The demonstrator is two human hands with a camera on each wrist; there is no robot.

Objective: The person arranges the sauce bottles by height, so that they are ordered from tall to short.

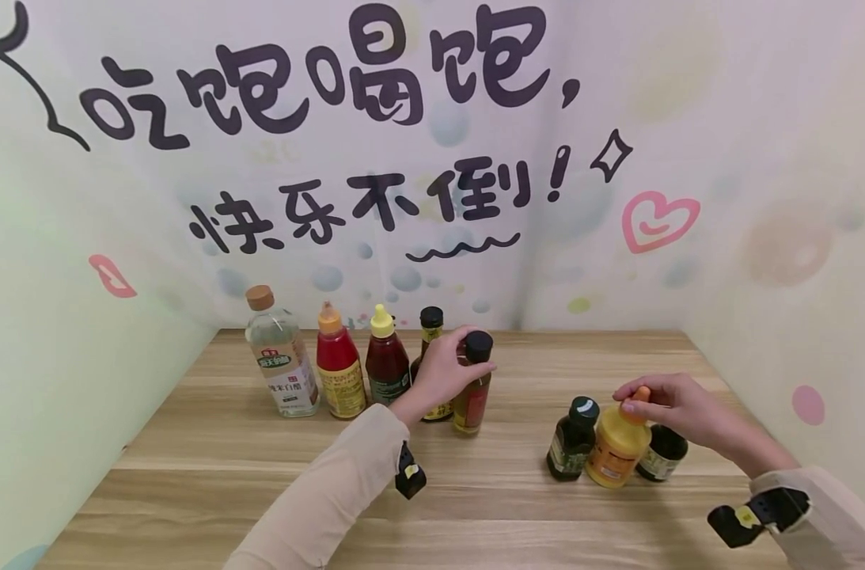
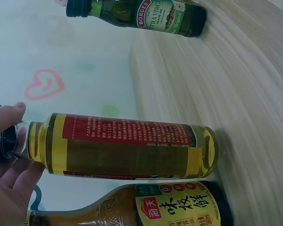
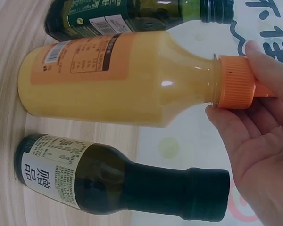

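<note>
My left hand holds a black-capped bottle of golden oil by its cap and neck. The left wrist view shows a red label on that oil bottle, with a soy sauce bottle close beside it. Over on the right, my right hand pinches the orange cap of a yellow squeeze bottle. A green olive oil bottle stands left of the squeeze bottle, and a dark green bottle with a cream label stands on its other side.
Left of the soy sauce, a row holds a clear vinegar bottle, a red sauce bottle with an orange tip, and a dark red sauce bottle with a yellow tip. The wooden table meets a printed cloth backdrop.
</note>
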